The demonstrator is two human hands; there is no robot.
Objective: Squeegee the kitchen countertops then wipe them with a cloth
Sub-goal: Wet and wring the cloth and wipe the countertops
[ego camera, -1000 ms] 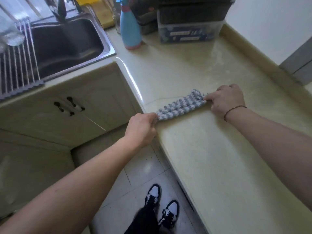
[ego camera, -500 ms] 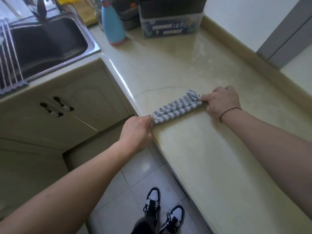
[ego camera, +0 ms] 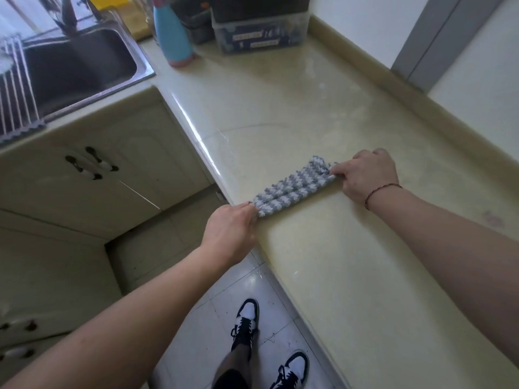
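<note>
While the cloth [ego camera: 295,189] lies folded into a long strip across the near-left edge of the tabletop [ego camera: 351,276], I have both hands on it. My left hand [ego camera: 231,231] pinches the end that reaches the tabletop's front lip, fingers curled round it, and my right hand [ego camera: 365,175] grips the far end, further in on the surface, fingers closed over the fabric. The strip is stretched straight between them and rests flat on the stone.

As I judge it, I am in the wiping half of the job: no squeegee shows anywhere in view, so that pass looks finished, or at least set aside. A faint curved line crosses the surface just beyond the cloth, and the stone past it, toward the blue bottle [ego camera: 172,35] and the storage box [ego camera: 258,35] at the far end, has a patchy sheen; I think that is leftover moisture, though glare makes it hard to be sure. The stretch nearer me looks duller and more even.

What seems left is the rest of this run of tabletop, and perhaps the strip around the sink [ego camera: 81,63] on the far left.
</note>
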